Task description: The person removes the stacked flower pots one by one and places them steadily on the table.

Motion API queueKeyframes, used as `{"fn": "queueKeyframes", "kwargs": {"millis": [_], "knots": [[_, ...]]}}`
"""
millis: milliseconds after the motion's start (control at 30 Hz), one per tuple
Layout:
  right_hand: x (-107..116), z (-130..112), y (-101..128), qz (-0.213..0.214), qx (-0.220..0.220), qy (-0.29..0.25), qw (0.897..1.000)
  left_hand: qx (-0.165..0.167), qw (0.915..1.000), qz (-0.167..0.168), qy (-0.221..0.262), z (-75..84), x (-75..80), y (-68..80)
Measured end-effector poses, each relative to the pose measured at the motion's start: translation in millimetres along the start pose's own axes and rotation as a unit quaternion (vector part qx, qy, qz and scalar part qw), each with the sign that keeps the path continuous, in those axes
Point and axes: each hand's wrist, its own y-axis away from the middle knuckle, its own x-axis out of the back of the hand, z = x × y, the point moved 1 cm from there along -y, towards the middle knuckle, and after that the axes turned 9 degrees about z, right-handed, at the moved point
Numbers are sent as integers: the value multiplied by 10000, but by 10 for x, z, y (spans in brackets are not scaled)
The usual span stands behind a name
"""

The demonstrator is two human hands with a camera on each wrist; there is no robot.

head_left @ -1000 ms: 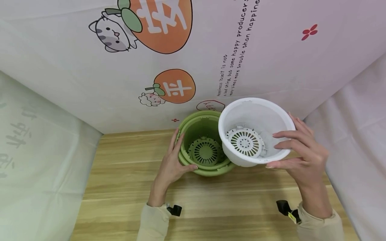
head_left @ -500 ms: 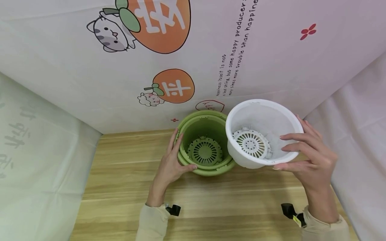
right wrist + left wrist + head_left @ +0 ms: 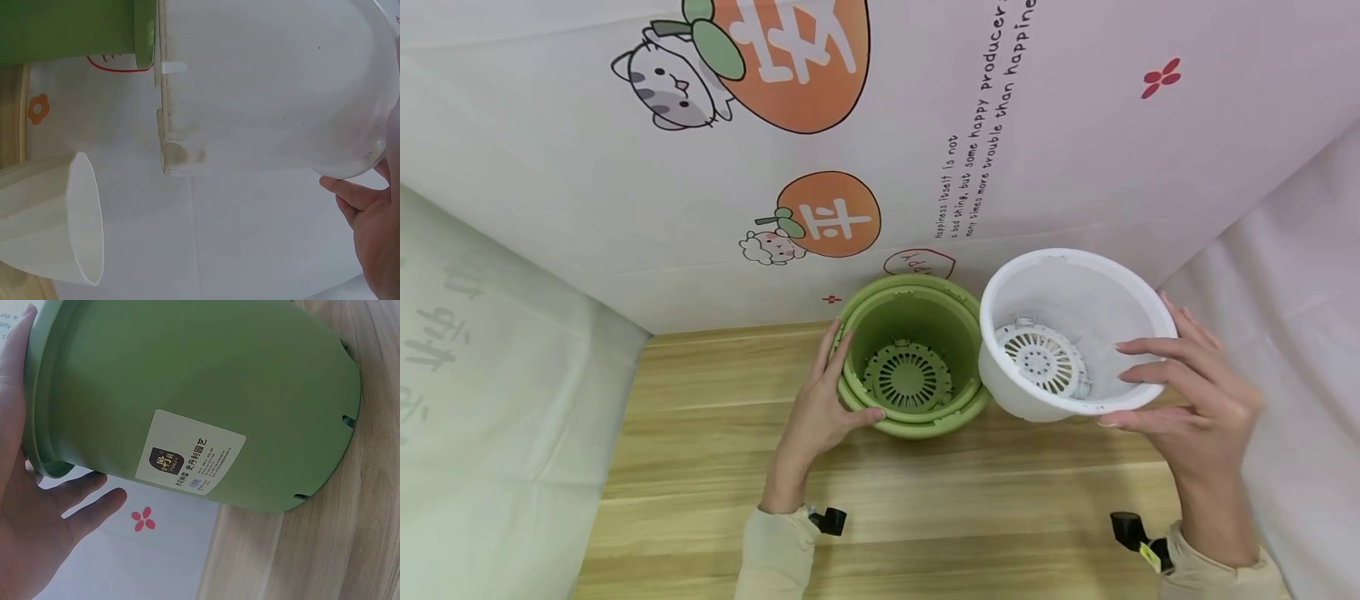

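Note:
My left hand (image 3: 820, 408) grips the rim of a green plastic flowerpot (image 3: 925, 321) with a slotted base, its thumb at the near side and fingers along the left. A doubled rim suggests that two green pots are nested. In the left wrist view, a white label (image 3: 190, 452) shows on the pot's outer wall. My right hand (image 3: 1213, 400) holds a white flowerpot (image 3: 1097, 304) by its right rim, two fingers inside and the thumb under the rim. The white pot is raised and tilted, just right of the green one. Its outer wall fills much of the right wrist view.
A smaller-looking cream pot (image 3: 37, 219) stands at lower left in the right wrist view; I cannot see it in the head view. The wooden table (image 3: 715, 467) meets a printed white cloth (image 3: 700, 208) behind and plain cloth sides.
My right hand has carried the white flowerpot rightward, so it overlaps less of the green one in the head view. My left hand keeps its hold on the green rim.

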Motion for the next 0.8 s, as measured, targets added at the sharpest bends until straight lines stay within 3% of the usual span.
{"fn": "queueKeyframes", "kwargs": {"millis": [800], "knots": [[176, 5, 12, 395, -221, 106, 9989, -106, 9999, 96, -13, -5, -2, 10]]}}
